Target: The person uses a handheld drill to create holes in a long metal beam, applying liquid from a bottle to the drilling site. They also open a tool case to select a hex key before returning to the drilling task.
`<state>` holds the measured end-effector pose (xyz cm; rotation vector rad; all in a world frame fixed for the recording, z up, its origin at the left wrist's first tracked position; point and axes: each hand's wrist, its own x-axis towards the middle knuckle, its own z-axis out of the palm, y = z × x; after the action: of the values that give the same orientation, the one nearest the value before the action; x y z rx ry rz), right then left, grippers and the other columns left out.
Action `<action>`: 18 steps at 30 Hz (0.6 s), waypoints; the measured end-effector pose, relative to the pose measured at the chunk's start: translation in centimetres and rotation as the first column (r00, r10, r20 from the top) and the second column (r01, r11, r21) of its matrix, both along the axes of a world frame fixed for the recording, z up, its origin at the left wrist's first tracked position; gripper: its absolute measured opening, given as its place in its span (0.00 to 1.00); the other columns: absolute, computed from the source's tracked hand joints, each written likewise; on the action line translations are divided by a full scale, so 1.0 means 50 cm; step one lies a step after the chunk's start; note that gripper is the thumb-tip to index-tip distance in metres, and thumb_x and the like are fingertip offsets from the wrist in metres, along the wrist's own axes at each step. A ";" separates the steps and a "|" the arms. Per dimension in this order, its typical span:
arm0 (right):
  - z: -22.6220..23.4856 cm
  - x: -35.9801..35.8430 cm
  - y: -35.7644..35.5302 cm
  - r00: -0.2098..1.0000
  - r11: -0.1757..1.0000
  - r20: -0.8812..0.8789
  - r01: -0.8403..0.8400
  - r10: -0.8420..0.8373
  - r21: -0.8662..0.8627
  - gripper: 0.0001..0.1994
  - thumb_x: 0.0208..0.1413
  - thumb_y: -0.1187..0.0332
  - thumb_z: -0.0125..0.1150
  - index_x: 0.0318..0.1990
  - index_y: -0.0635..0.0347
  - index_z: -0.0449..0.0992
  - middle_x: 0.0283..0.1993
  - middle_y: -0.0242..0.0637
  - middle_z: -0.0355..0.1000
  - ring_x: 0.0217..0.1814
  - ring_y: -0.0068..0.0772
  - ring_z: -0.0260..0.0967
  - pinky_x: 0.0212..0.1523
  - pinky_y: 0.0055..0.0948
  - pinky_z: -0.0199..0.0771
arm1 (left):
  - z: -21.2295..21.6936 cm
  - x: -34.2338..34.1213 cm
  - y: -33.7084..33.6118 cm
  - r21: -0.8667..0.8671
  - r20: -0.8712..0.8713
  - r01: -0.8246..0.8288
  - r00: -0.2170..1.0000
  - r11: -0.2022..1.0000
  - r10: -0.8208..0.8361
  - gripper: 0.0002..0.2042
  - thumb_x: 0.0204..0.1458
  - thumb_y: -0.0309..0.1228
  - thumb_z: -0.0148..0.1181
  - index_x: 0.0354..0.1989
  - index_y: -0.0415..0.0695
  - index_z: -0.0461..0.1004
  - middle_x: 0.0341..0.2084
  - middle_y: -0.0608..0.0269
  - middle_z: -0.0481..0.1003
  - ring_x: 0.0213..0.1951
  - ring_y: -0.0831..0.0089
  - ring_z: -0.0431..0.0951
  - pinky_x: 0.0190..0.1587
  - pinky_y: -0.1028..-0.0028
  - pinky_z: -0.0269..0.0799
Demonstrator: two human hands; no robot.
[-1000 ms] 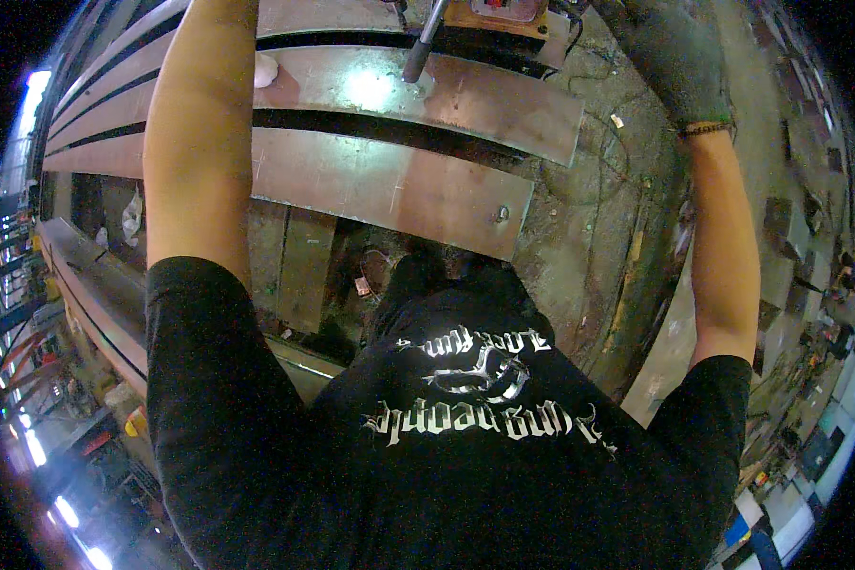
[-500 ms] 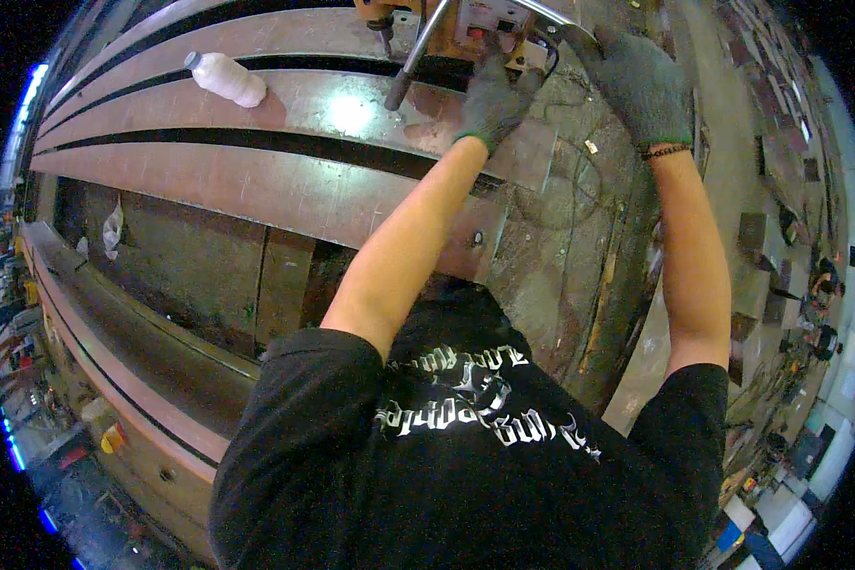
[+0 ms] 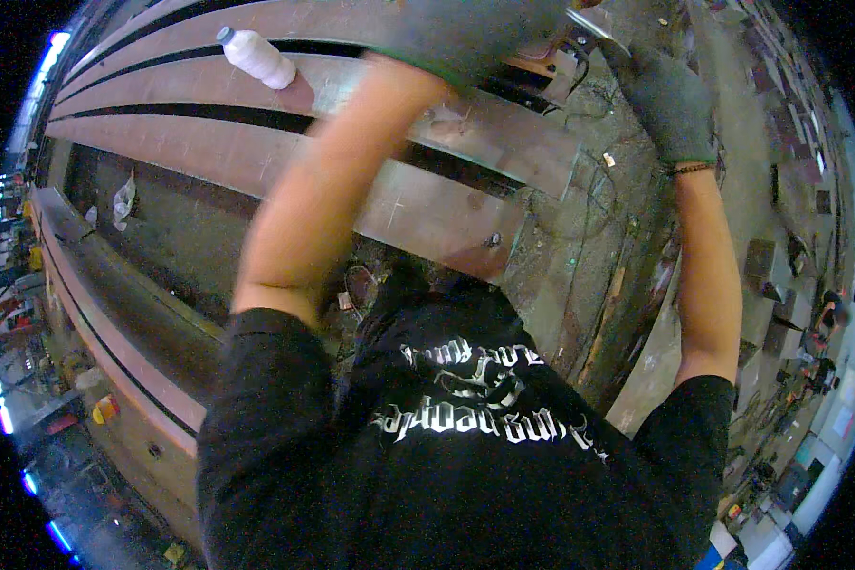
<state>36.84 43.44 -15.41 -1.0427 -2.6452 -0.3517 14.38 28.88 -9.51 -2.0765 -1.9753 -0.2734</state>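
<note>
My left hand (image 3: 475, 38), in a dark grey knitted glove, is raised at the top edge and smeared by motion. Its fingers are hidden, and it covers most of an orange-brown machine (image 3: 541, 65) on the steel beams. My right hand (image 3: 670, 103), gloved alike, is closed at the end of a shiny metal lever (image 3: 594, 24) on that machine. A white bottle with a grey cap (image 3: 259, 59) lies on a beam to the left of my left hand.
Long rusty steel beams (image 3: 199, 157) run side by side across the left, with dark gaps between them. A cable (image 3: 589, 204) lies on the dirty floor beyond the beam ends. Scattered metal pieces (image 3: 765, 266) lie at the right.
My left hand has left the machine's front, moving up and left towards me, and now blocks the machine from sight. My right hand stays at the lever; the view has shifted slightly.
</note>
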 end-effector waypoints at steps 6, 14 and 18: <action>0.049 -0.036 0.001 0.997 0.999 0.073 -0.016 0.014 0.031 0.31 0.70 0.35 0.45 0.41 0.55 0.81 0.36 0.56 0.80 0.40 0.66 0.79 0.40 0.60 0.79 | 0.231 -0.127 -0.120 -0.035 -0.478 -0.416 0.805 0.909 0.350 0.17 0.61 0.46 0.62 0.35 0.45 0.86 0.29 0.57 0.83 0.31 0.62 0.84 0.40 0.61 0.81; 0.086 -0.011 0.010 0.994 0.996 0.099 0.027 -0.036 0.088 0.32 0.69 0.35 0.46 0.50 0.54 0.82 0.36 0.56 0.81 0.38 0.65 0.80 0.38 0.60 0.79 | 0.202 -0.165 -0.101 0.004 -0.433 -0.279 0.865 0.960 0.253 0.16 0.58 0.47 0.63 0.29 0.47 0.85 0.26 0.59 0.83 0.30 0.63 0.84 0.38 0.63 0.81; 0.090 -0.013 0.010 0.996 0.993 0.080 0.015 -0.025 0.113 0.32 0.68 0.34 0.47 0.56 0.52 0.80 0.36 0.55 0.81 0.37 0.64 0.80 0.38 0.58 0.80 | 0.204 -0.169 -0.099 0.013 -0.407 -0.259 0.881 0.966 0.241 0.16 0.58 0.47 0.63 0.29 0.48 0.85 0.26 0.61 0.82 0.29 0.64 0.83 0.38 0.63 0.80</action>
<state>36.21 43.95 -10.93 -1.0408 -2.6522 -0.5520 5.92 23.95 0.67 -1.6962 -1.9627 0.2377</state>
